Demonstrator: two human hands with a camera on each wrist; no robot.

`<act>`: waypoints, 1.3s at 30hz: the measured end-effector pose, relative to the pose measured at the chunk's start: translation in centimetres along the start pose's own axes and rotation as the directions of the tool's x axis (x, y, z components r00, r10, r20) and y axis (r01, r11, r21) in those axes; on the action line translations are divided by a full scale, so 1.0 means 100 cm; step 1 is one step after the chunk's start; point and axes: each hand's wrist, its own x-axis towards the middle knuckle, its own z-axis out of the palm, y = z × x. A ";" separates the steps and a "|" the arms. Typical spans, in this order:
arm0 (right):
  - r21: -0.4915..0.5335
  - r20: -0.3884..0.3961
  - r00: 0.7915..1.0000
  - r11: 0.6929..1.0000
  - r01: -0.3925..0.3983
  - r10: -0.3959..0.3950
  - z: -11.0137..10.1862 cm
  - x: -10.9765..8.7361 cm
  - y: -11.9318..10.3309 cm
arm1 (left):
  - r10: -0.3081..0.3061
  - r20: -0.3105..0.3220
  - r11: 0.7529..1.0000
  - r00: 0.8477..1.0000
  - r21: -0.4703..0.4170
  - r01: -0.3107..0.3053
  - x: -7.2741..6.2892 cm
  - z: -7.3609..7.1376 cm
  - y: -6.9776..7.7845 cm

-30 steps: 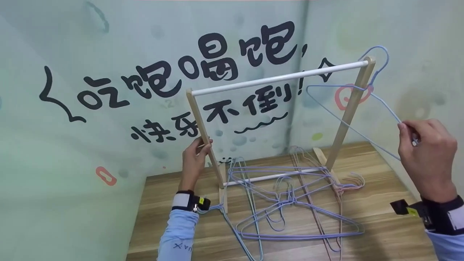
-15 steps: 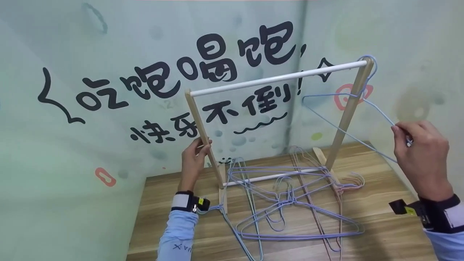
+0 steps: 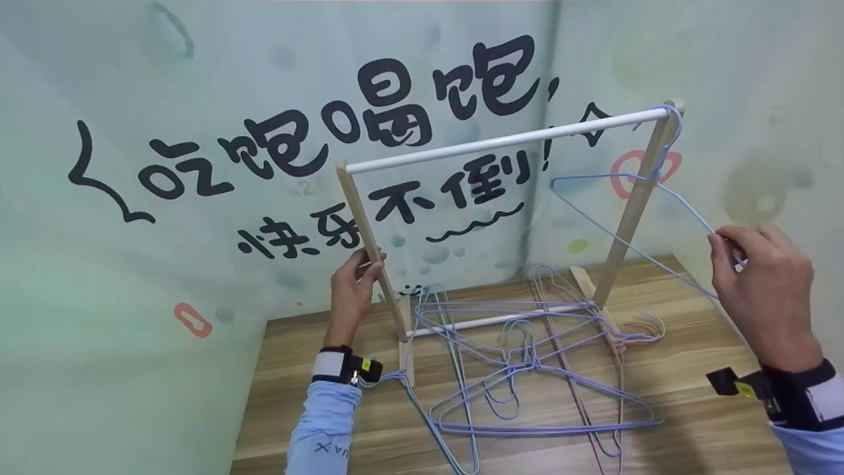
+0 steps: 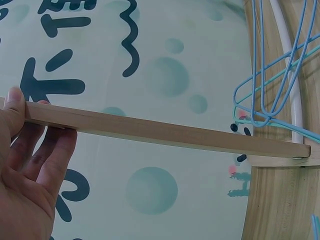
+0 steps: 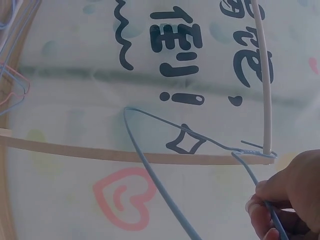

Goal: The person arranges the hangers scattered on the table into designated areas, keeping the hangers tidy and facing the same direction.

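Observation:
A small wooden rack with a white top bar stands on the table. My left hand grips its left post, thumb on one side and fingers on the other. At the right end of the bar, a blue wire hanger has its hook over the bar, right beside the right post. My right hand pinches this hanger by its near shoulder, as the wire between thumb and fingers shows in the right wrist view. The hanger's far corner reaches behind the post.
Several blue and purple hangers lie overlapping on the wooden table before the rack. Pinkish hangers lie to the right and teal ones to the left, across the lower white bar. A lettered wall rises behind.
The hanger in my right hand has come down and slightly left, its hook going from above the bar's right end to over it. My left hand stays on the post.

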 end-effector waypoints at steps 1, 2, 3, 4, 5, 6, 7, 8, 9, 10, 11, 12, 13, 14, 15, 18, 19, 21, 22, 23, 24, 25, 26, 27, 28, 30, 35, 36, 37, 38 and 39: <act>-0.002 0.002 1.000 1.000 -0.002 0.002 0.000 0.000 0.000 | 0.002 0.003 1.000 1.000 0.002 -0.002 0.000 0.000 0.000; -0.001 -0.001 1.000 1.000 -0.005 0.005 -0.001 -0.001 0.000 | 0.000 0.004 1.000 1.000 0.005 0.000 0.000 0.000 0.001; 0.001 -0.006 1.000 1.000 -0.009 0.009 -0.001 -0.001 0.000 | -0.002 0.006 1.000 1.000 0.005 0.002 0.000 0.000 0.001; 0.005 -0.014 1.000 1.000 -0.012 0.012 -0.001 -0.002 -0.001 | -0.003 0.008 1.000 1.000 0.005 0.003 0.000 0.000 0.001; 0.008 -0.022 1.000 1.000 -0.016 0.016 -0.001 -0.002 -0.001 | -0.003 0.010 1.000 1.000 0.005 0.003 0.000 0.000 0.001; 0.013 -0.030 0.999 1.000 -0.020 0.020 -0.001 -0.002 -0.002 | -0.003 0.011 1.000 1.000 0.005 0.003 0.000 0.000 0.001; 0.017 -0.040 0.999 1.000 -0.022 0.023 -0.001 -0.002 -0.003 | -0.005 0.012 1.000 1.000 0.006 0.005 -0.001 0.000 0.001; 0.017 -0.046 0.999 1.000 -0.019 0.019 -0.002 -0.002 -0.004 | -0.006 0.012 1.000 1.000 0.006 0.006 -0.001 0.000 0.001; 0.020 -0.054 0.998 1.000 -0.016 0.017 -0.002 -0.003 -0.005 | -0.005 0.014 1.000 1.000 0.006 0.005 -0.001 0.000 0.001; 0.020 -0.061 0.998 1.000 -0.012 0.013 -0.003 -0.002 -0.006 | -0.002 0.016 1.000 1.000 0.007 0.002 -0.001 0.000 0.001; 0.016 -0.064 0.998 1.000 -0.007 0.008 -0.004 -0.003 -0.007 | -0.002 0.018 1.000 1.000 0.007 0.002 -0.001 0.000 0.001; 0.016 -0.069 0.998 1.000 0.002 -0.001 -0.005 -0.003 -0.009 | -0.004 0.019 1.000 1.000 0.006 0.003 -0.001 0.000 0.001; 0.016 -0.075 0.997 1.000 0.011 -0.010 -0.006 -0.003 -0.010 | -0.005 0.019 1.000 1.000 0.008 0.005 -0.001 0.001 0.001; 0.017 -0.079 0.997 1.000 0.021 -0.020 -0.007 -0.003 -0.011 | -0.007 0.018 1.000 1.000 0.009 0.006 -0.001 0.001 0.000; 0.023 -0.089 0.996 0.999 0.028 -0.026 -0.008 -0.003 -0.014 | -0.008 0.018 1.000 1.000 0.010 0.008 -0.001 0.001 0.000; 0.045 -0.120 0.991 0.997 0.059 -0.053 -0.010 -0.003 -0.021 | -0.014 0.012 1.000 1.000 0.012 0.014 -0.001 0.001 0.000; 0.058 -0.136 0.989 0.996 0.069 -0.061 -0.010 -0.003 -0.025 | -0.014 0.009 1.000 1.000 0.015 0.014 -0.001 0.001 0.000; 0.075 -0.165 0.983 0.992 0.096 -0.083 -0.009 -0.004 -0.032 | -0.012 0.004 1.000 1.000 0.013 0.012 0.000 0.001 0.000; 0.082 -0.178 0.980 0.991 0.109 -0.094 -0.009 -0.005 -0.035 | -0.011 0.002 1.000 1.000 0.013 0.011 0.000 0.001 0.000; 0.090 -0.192 0.976 0.988 0.122 -0.103 -0.008 -0.006 -0.039 | -0.008 -0.001 1.000 1.000 0.016 0.008 0.000 0.001 0.000; 0.097 -0.202 0.973 0.986 0.135 -0.113 -0.007 -0.007 -0.042 | -0.008 -0.006 1.000 1.000 0.018 0.008 0.000 0.001 0.000; 0.100 -0.207 0.970 0.984 0.149 -0.126 -0.006 -0.008 -0.045 | -0.008 -0.010 1.000 1.000 0.019 0.008 0.000 0.002 0.000; 0.106 -0.208 0.969 0.981 0.161 -0.136 -0.005 -0.010 -0.048 | -0.009 -0.012 1.000 1.000 0.016 0.009 0.000 0.002 -0.001; 0.116 -0.211 0.967 0.979 0.169 -0.142 -0.004 -0.012 -0.050 | -0.010 -0.014 1.000 1.000 0.015 0.010 0.000 0.002 -0.001; 0.127 -0.211 0.966 0.976 0.177 -0.148 -0.002 -0.014 -0.051 | -0.010 -0.016 1.000 1.000 0.012 0.010 0.001 0.002 -0.001; 0.147 -0.198 0.967 0.971 0.189 -0.159 0.001 -0.019 -0.053 | -0.008 -0.018 1.000 1.000 -0.001 0.008 0.001 0.003 -0.002; 0.167 -0.113 0.973 0.961 0.219 -0.202 0.011 -0.034 -0.047 | -0.010 -0.014 1.000 1.000 -0.029 0.010 0.000 0.003 0.000; 0.170 -0.090 0.973 0.959 0.225 -0.212 0.014 -0.037 -0.045 | -0.012 -0.012 1.000 1.000 -0.027 0.012 0.000 0.003 0.000; 0.172 -0.067 0.973 0.958 0.229 -0.221 0.017 -0.041 -0.043 | -0.015 -0.010 1.000 1.000 -0.025 0.015 0.000 0.003 0.000; 0.175 -0.042 0.973 0.957 0.231 -0.228 0.020 -0.045 -0.041 | -0.017 -0.009 1.000 1.000 -0.024 0.017 -0.001 0.003 0.000; 0.179 -0.018 0.972 0.956 0.233 -0.233 0.024 -0.048 -0.039 | -0.017 -0.006 1.000 1.000 -0.021 0.017 -0.001 0.002 0.000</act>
